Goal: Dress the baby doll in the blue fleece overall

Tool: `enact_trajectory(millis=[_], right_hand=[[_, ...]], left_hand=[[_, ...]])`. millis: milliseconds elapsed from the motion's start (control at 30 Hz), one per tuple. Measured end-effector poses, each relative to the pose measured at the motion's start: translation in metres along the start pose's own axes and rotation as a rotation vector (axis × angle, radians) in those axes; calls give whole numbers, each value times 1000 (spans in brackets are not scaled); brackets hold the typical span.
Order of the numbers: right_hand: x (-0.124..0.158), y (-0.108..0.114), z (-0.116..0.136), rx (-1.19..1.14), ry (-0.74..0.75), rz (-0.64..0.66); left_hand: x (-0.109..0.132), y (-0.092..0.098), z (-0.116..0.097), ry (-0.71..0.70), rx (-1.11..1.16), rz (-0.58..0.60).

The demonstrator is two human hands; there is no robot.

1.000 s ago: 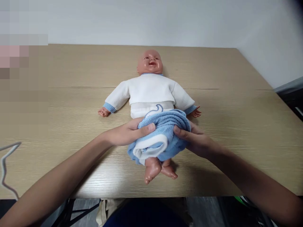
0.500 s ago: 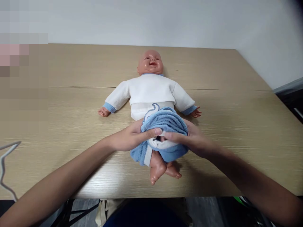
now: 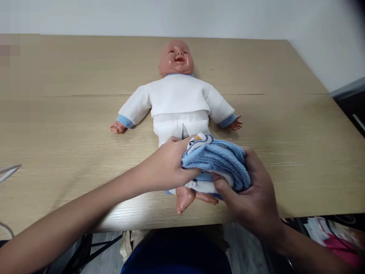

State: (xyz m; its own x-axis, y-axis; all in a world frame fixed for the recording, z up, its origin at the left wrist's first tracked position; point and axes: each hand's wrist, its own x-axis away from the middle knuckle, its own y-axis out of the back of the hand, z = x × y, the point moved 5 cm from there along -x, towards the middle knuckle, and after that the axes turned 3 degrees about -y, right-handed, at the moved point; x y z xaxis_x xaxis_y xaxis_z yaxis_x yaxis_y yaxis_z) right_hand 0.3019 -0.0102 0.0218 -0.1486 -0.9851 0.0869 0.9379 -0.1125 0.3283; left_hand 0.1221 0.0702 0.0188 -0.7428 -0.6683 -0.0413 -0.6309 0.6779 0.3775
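A baby doll (image 3: 178, 101) in a white top lies on its back on a wooden table (image 3: 285, 125), head away from me, arms spread. Bunched blue trousers (image 3: 218, 160) with white lining sit low on its legs; the bare feet (image 3: 188, 198) stick out near the table's front edge. My left hand (image 3: 168, 165) is closed on the left side of the bunched trousers. My right hand (image 3: 252, 190) grips their right side from below, fingers wrapped round the fabric.
A white wall runs behind the table. A thin grey cable (image 3: 7, 173) lies at the table's left edge. Dark furniture (image 3: 352, 106) stands to the right, and coloured items (image 3: 339, 236) lie on the floor at the lower right.
The bunched trousers have slid down from the doll's hips toward its feet and to the right, baring the white bodysuit. My right hand has dropped lower. The view has tilted down.
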Motion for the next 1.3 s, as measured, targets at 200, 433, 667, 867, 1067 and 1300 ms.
enact_trajectory(millis=[200,433,667,867,1067,1300], right_hand=[[40,-8,-33,-117,-253,-12],[68,-1,-44,52,-316,-100],[86,-4,-52,350,-208,-316],[95,-17,-75,86,-291,-325],[79,-25,-71,-121,-251,-261],[72,-26,-67,-253,-172,-101]], left_hand=[[-7,-16,-2,39,-476,167],[-1,-32,-1,-4,-746,272],[1,-34,1,-23,-718,274],[-3,-32,4,-75,-454,241],[-9,-18,9,-76,-10,202],[-12,-4,17,-48,442,337]])
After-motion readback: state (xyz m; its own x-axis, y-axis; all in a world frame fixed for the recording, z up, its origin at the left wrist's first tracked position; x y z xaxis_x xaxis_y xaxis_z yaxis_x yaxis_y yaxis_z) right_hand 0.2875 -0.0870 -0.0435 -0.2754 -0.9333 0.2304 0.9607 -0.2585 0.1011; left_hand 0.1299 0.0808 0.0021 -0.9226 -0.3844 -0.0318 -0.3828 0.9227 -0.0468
